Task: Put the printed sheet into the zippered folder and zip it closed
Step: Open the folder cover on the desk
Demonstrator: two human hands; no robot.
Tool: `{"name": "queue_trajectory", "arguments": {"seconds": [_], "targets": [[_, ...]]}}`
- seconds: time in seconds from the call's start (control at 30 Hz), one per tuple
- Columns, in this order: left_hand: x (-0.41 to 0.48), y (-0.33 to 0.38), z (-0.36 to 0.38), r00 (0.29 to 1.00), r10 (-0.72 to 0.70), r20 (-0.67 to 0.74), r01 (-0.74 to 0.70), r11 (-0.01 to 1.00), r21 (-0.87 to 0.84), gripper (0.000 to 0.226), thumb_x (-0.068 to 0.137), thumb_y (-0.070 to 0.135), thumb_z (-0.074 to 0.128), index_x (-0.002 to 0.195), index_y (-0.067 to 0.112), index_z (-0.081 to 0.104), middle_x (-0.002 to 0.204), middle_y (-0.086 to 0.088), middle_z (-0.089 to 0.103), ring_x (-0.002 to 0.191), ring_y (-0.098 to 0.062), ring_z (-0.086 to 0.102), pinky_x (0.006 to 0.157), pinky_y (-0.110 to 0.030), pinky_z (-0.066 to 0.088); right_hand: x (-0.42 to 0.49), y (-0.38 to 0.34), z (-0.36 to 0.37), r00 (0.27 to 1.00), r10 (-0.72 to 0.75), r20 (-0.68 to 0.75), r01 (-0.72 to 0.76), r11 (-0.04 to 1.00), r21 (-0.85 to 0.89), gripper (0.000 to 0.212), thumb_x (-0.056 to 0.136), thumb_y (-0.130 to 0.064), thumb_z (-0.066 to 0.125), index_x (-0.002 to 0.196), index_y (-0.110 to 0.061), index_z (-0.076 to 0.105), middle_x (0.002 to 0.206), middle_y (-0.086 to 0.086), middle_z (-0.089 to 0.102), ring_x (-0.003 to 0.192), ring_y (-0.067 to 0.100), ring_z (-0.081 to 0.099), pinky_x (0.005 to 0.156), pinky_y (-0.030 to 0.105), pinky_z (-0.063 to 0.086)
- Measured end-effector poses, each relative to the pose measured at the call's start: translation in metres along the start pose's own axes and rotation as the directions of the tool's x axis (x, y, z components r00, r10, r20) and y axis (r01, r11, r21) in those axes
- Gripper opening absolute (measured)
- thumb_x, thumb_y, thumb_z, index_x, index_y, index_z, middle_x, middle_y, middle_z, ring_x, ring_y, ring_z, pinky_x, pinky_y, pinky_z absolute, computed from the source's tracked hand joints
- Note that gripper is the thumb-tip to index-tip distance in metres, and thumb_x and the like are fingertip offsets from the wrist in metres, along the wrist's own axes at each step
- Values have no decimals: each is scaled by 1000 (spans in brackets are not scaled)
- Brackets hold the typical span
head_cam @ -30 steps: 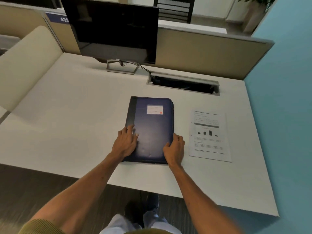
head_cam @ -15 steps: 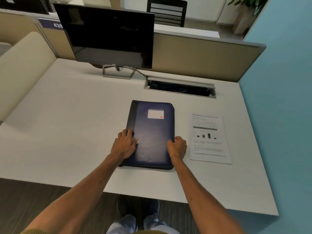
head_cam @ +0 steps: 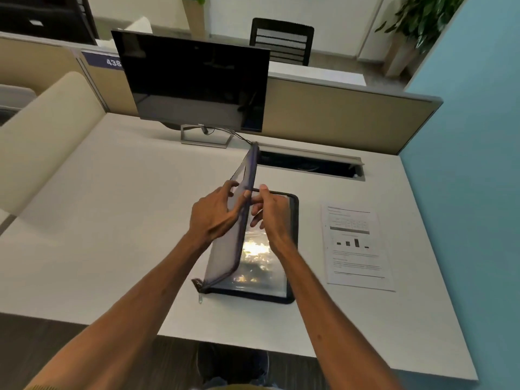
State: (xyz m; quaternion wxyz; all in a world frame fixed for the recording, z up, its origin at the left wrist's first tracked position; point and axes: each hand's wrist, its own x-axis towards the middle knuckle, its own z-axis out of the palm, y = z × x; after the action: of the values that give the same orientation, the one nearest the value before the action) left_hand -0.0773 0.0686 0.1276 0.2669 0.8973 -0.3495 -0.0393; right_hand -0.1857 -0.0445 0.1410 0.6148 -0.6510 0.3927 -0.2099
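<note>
Fingers [head_cam: 225, 190] on glossy folder cover [head_cam: 239, 220]

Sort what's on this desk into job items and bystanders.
Job: folder, its cover lifted by left hand and right hand; sheet beside it, zip pull.
Bystanders: monitor, cable slot, chair, plant.

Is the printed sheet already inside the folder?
No, the printed sheet lies flat on the desk to the right of the open folder, apart from it.
</note>
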Motion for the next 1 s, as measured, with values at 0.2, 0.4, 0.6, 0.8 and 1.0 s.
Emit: {"name": "queue_trajectory", "arguments": {"seconds": [0.2, 0.4, 0.6, 0.8, 1.0], "targets": [[15, -44, -59, 992, -114, 49, 119, 986, -120, 68, 99, 82, 36, 140, 34, 63, 128, -2, 78, 110, -25, 75, 97, -46, 61, -10, 1, 61, 962, -123, 242, 112, 992, 62, 29, 107, -27, 59, 109, -6, 79, 86, 17, 75, 63, 18, 69, 48, 19, 53], [19, -93, -97, 981, -186, 48, 189, 979, -73, 49, 104, 56, 56, 141, 25, 65, 131, -6, 76, 114, -29, 73, 101, -52, 62, -13, 25, 105, 895, -84, 438, 216, 941, -260, 41, 101, -31, 67, 142, -31, 65, 121, 2, 74, 103, 20, 73, 91, 42, 66], [20, -134, -96, 970, -240, 29, 236, 966, 107, 34, 112, 32, 49, 135, 12, 62, 115, -13, 76, 93, -30, 72, 84, -41, 60, -21, 51, 123, 836, -150, 528, 410, 809, -421, 60, 100, -33, 66, 154, -47, 44, 144, -10, 58, 122, 11, 62, 103, 39, 60], [2, -161, -84, 917, -397, -31, 393, 892, 223, 32, 109, 18, 51, 140, 10, 55, 123, -15, 72, 106, -37, 70, 90, -53, 61, -23, 74, 127, 793, -114, 598, 522, 634, -571, 63, 102, -27, 64, 161, -33, 41, 166, -4, 42, 153, 21, 40, 125, 41, 41], [-26, -178, -56, 899, -431, 74, 408, 887, 217, 78, 109, 19, 53, 171, 4, 8, 175, -20, 24, 156, -43, 36, 123, -55, 44, -32, 107, 128, 752, 14, 659, 579, 465, -670, 70, 108, -38, 53, 168, -33, 18, 178, -2, 8, 164, 25, 16, 134, 50, 20]]}}
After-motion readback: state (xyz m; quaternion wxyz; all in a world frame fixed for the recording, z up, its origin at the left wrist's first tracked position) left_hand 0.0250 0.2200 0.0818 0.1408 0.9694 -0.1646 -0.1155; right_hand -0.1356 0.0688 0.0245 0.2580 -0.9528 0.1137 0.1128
